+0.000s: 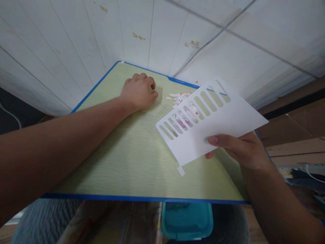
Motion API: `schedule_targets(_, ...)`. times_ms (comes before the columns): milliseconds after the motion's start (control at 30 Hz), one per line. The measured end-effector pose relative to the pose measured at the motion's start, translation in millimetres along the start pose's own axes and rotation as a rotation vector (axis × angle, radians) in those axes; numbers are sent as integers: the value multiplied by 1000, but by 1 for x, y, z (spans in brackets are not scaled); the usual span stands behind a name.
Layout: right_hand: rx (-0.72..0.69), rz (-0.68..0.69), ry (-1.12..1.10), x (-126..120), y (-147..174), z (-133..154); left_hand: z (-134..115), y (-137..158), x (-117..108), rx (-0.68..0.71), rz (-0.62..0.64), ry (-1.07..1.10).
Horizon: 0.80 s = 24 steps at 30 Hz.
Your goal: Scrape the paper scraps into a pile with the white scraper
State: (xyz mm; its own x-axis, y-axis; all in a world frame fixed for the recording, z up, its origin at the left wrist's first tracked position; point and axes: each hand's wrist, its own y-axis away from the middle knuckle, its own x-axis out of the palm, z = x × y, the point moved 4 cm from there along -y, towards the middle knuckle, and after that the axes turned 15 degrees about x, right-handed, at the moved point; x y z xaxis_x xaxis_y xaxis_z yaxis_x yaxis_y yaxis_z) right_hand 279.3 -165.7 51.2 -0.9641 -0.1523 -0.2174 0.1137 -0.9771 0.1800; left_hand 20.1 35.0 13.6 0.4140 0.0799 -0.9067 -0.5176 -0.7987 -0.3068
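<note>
My right hand [238, 147] grips a white sheet with a row of rounded slots cut along its far edge [195, 139], thumb on top and a fingertip showing beneath. The sheet is tilted above the tabletop. A small white tab [181, 170] sticks out at its near left corner. Behind the sheet lies a small pile of white and reddish paper scraps [179, 98], partly seen through the slots. My left hand [141, 90] rests palm down on the table to the left of the pile, fingers curled in a loose fist. Anything inside those fingers is hidden.
The pale green table [122, 162] has a blue edge and stands against white panelled walls [137, 20]. A grey cable [203, 45] runs down the wall behind it. Below the front edge is a teal plastic container [188, 222], between my legs. Brown boards or boxes [297, 123] stand at the right.
</note>
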Motion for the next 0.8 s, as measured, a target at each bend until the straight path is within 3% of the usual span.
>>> schedule_targets(100,-7,-34,22,-2,1,1,4,-1,3,18,-32,35)
schedule_targets(467,127,340,106,9,6,7,6,-2,4,11,-7,1)
schedule_targets(800,194,443,40,15,7,9,7,-3,3,-1,-13,47)
